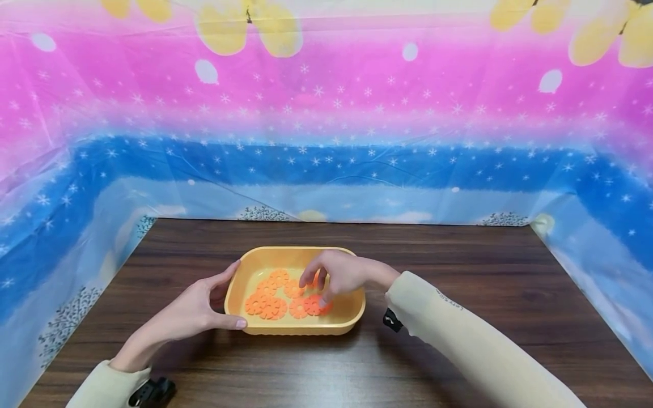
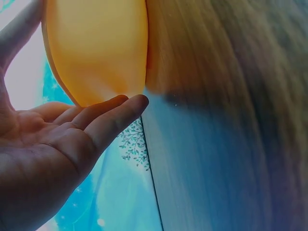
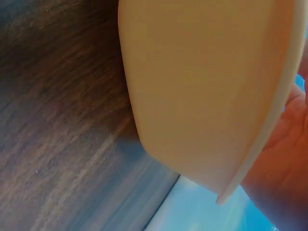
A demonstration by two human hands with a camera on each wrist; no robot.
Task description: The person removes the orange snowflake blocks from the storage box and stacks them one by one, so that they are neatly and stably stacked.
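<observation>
Small dark script ran along the cream right sleeve (image 1: 459,326), beginning with what looked like "Let", the rest too small to read. The yellow plastic tub (image 1: 293,330) sat on the dark wood-grain counter (image 1: 459,272), its long axis running left to right across the person's front, its open side facing up. Notched orange discs (image 1: 270,306) lay on its floor, some overlapping at the left, others flat near the middle; a redder one (image 1: 312,305) lay beside the right thumb.

Of the hands, the left hand (image 1: 201,306) gripped the tub's left end, thumb at the near corner and fingers against the end wall. The right hand (image 1: 340,273) reached in over the right side, fingers bent down among the discs; whether it pinched one could not be told. A black device (image 1: 153,392) showed below the left cuff. Behind hung a pink and blue cloth (image 1: 326,119) printed with snowflakes and yellow butterflies.
</observation>
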